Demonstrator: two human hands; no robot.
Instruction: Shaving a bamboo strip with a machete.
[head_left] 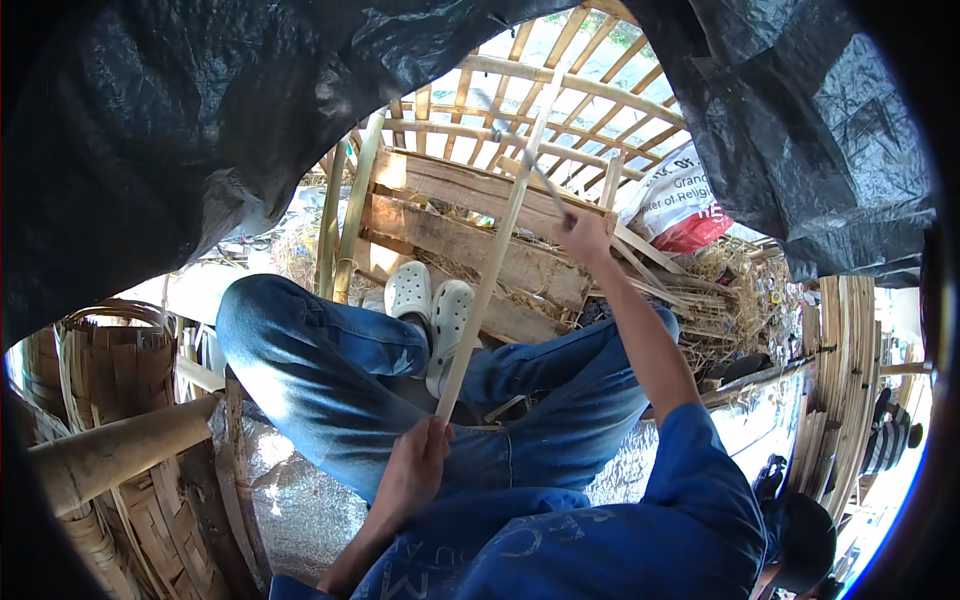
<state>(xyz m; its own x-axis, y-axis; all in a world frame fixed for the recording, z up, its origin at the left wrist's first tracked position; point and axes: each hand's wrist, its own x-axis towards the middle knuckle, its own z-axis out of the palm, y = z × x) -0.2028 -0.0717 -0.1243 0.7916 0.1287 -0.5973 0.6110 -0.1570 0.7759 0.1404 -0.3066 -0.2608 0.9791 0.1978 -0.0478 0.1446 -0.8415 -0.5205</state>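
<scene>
While the left hand (412, 465) grips it, the strip (496, 254) passes the right (583, 240).

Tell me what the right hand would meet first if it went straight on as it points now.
Probably the long pale strip the left hand holds: the right hand, gripping what looks like a knife, points forward and left toward it. Depth is unclear, so it might pass over or under.

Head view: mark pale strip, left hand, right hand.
Pale strip (498, 245): head view, middle of its length.
Left hand (416, 462): head view, middle of fist.
Right hand (585, 243): head view, middle of fist.
</scene>
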